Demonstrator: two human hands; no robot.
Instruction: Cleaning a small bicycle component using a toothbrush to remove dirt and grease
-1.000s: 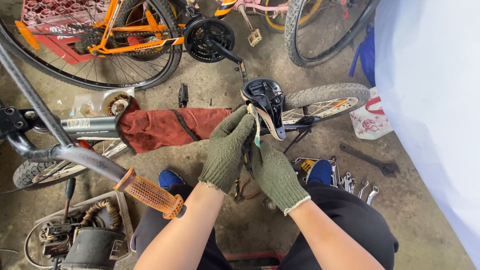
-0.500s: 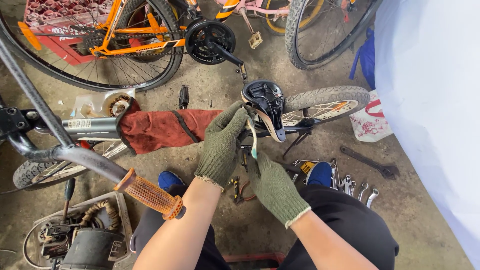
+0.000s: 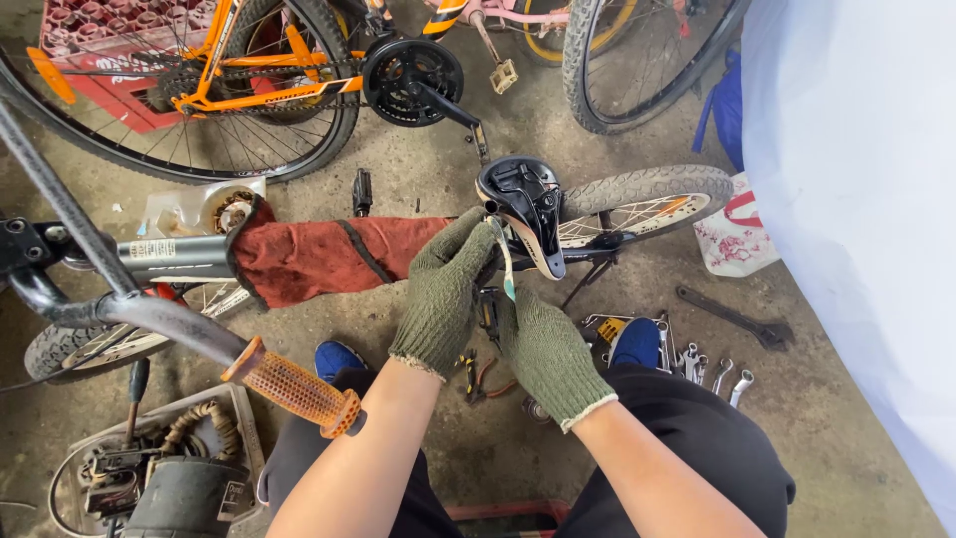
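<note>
Two gloved hands are being worked at the upturned black saddle (image 3: 525,207), held up over the middle of the floor beside the red cloth (image 3: 329,257) wrapped on the frame. The left hand (image 3: 446,289) is being closed around the saddle's near end; the right hand (image 3: 550,351) is being pinched on a thin pale strip (image 3: 506,261) hanging from it. A slip is being risked: knit gloves on a narrow strip, and the saddle could be twisted round toward the small wheel (image 3: 637,202) just behind.
</note>
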